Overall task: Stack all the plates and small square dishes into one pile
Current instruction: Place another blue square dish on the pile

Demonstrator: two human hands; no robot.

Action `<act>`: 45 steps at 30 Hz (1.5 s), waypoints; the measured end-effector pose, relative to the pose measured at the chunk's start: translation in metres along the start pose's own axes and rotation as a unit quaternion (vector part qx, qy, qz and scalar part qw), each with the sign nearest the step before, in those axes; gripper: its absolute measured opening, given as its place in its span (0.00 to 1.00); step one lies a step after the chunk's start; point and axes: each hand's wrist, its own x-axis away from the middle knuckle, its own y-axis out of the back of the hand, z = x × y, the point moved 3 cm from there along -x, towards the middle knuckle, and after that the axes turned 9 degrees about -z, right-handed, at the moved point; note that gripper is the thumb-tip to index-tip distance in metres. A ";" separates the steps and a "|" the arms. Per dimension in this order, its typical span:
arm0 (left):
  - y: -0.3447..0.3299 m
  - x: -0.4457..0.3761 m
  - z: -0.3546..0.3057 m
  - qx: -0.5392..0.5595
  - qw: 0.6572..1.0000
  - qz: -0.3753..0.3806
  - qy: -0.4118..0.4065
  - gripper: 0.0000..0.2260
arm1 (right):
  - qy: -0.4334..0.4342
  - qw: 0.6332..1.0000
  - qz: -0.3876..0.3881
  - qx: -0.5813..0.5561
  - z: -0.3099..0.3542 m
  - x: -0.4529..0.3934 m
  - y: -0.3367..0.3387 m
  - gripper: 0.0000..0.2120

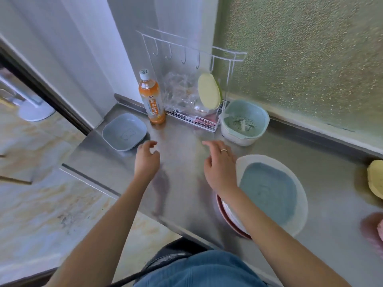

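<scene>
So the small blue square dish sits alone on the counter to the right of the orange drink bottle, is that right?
Not quite. In the head view the small blue square dish sits alone on the counter to the left of the orange drink bottle, not the right.

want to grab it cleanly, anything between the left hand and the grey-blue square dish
Nothing: in the head view only bare steel counter separates the left hand from the square dish.

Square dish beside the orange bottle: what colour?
Pale grey-blue square plastic dish, clearest in the head view.

bare counter [180, 139] centre | bottle [151, 98], rack [196, 119] behind
</scene>
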 end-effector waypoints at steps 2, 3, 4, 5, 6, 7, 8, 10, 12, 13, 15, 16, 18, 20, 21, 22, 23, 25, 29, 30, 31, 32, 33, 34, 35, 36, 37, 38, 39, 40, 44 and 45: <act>0.019 -0.025 0.015 -0.083 0.996 -0.019 0.009 0.21 | 0.043 0.995 0.092 -0.011 0.024 -0.008 -0.035 0.22; 0.024 -0.036 0.023 -0.110 0.994 -0.016 0.018 0.22 | 0.060 0.989 0.135 -0.010 0.034 -0.010 -0.053 0.22; 0.027 -0.046 0.030 -0.127 0.991 -0.005 0.030 0.24 | 0.069 0.982 0.174 -0.008 0.043 -0.012 -0.069 0.22; 0.028 -0.056 0.038 -0.137 0.990 0.009 0.041 0.25 | 0.072 0.976 0.204 -0.006 0.051 -0.015 -0.084 0.22; 0.027 -0.064 0.046 -0.146 0.988 0.023 0.049 0.25 | 0.072 0.971 0.226 -0.005 0.058 -0.017 -0.098 0.22; 0.025 -0.072 0.053 -0.147 0.987 0.031 0.055 0.25 | 0.073 0.968 0.239 -0.005 0.063 -0.020 -0.109 0.22; 0.024 -0.078 0.058 -0.145 0.987 0.033 0.064 0.23 | 0.070 0.966 0.248 -0.007 0.068 -0.024 -0.118 0.22; 0.023 -0.084 0.065 -0.138 0.987 0.030 0.077 0.18 | 0.041 0.965 0.260 -0.023 0.072 -0.029 -0.135 0.21; 0.023 -0.079 0.069 -0.114 0.990 0.014 0.083 0.11 | -0.029 0.960 0.270 -0.063 0.074 -0.028 -0.147 0.18; 0.023 -0.075 0.071 -0.100 0.991 -0.001 0.084 0.09 | -0.072 0.957 0.267 -0.089 0.075 -0.028 -0.152 0.17; 0.025 -0.063 0.075 -0.081 0.991 -0.038 0.098 0.14 | -0.156 0.945 0.258 -0.127 0.074 -0.029 -0.158 0.15; 0.027 -0.057 0.079 -0.077 0.990 -0.053 0.105 0.17 | -0.191 0.938 0.258 -0.133 0.073 -0.030 -0.161 0.15; 0.027 -0.043 0.087 -0.079 0.989 -0.069 0.107 0.18 | -0.238 0.925 0.269 -0.127 0.070 -0.031 -0.165 0.17; 0.024 -0.029 0.091 -0.097 0.989 -0.069 0.093 0.14 | -0.257 0.914 0.290 -0.120 0.066 -0.028 -0.167 0.19; 0.020 -0.021 0.089 -0.106 0.989 -0.064 0.079 0.12 | -0.251 0.915 0.294 -0.110 0.063 -0.026 -0.166 0.20; 0.016 -0.013 0.086 -0.112 0.990 -0.058 0.060 0.10 | -0.236 0.921 0.296 -0.090 0.060 -0.025 -0.161 0.21; 0.011 -0.005 0.082 -0.116 0.991 -0.053 0.040 0.10 | -0.216 0.928 0.297 -0.064 0.054 -0.024 -0.157 0.21; 0.004 0.010 0.074 -0.124 0.991 -0.049 0.003 0.09 | -0.194 0.936 0.294 -0.023 0.041 -0.022 -0.147 0.19; -0.002 0.032 0.053 -0.100 0.991 -0.066 -0.066 0.08 | -0.187 0.950 0.247 -0.037 0.024 -0.023 -0.120 0.14; -0.002 0.036 0.045 -0.082 0.991 -0.077 -0.072 0.06 | -0.190 0.953 0.229 -0.055 0.021 -0.024 -0.111 0.15; -0.002 0.039 0.036 -0.057 0.992 -0.087 -0.066 0.07 | -0.192 0.957 0.207 -0.071 0.019 -0.026 -0.101 0.15; -0.001 0.042 0.027 -0.027 0.994 -0.097 -0.051 0.11 | -0.193 0.960 0.182 -0.083 0.015 -0.028 -0.089 0.15; -0.001 0.043 0.018 0.004 0.993 -0.111 -0.033 0.15 | -0.195 0.964 0.158 -0.091 0.012 -0.030 -0.074 0.15; -0.001 0.043 0.009 0.033 0.992 -0.124 -0.014 0.19 | -0.197 0.966 0.134 -0.098 0.007 -0.030 -0.059 0.14; -0.003 0.042 0.002 0.058 0.991 -0.125 0.006 0.21 | -0.196 0.969 0.110 -0.105 0.002 -0.030 -0.042 0.14; -0.008 0.041 -0.007 0.075 0.992 -0.103 0.021 0.21 | -0.195 0.971 0.086 -0.109 -0.004 -0.027 -0.024 0.14; -0.016 0.040 -0.015 0.085 0.994 -0.063 0.019 0.20 | -0.199 0.972 0.064 -0.110 -0.011 -0.022 -0.006 0.14; -0.025 0.043 -0.025 0.084 0.996 -0.013 -0.001 0.19 | -0.212 0.970 0.044 -0.110 -0.020 -0.016 0.011 0.14; -0.036 0.048 -0.034 0.081 0.996 0.031 -0.030 0.17 | -0.231 0.966 0.026 -0.111 -0.030 -0.008 0.028 0.14; -0.047 0.056 -0.045 0.078 0.993 0.061 -0.061 0.16 | -0.252 0.961 0.010 -0.110 -0.040 0.000 0.045 0.13; -0.081 0.094 -0.080 0.048 0.975 0.137 -0.169 0.17 | -0.314 0.946 -0.051 -0.057 -0.081 0.033 0.098 0.16; -0.088 0.103 -0.085 0.034 0.969 0.152 -0.190 0.17 | -0.322 0.944 -0.056 -0.036 -0.090 0.042 0.105 0.17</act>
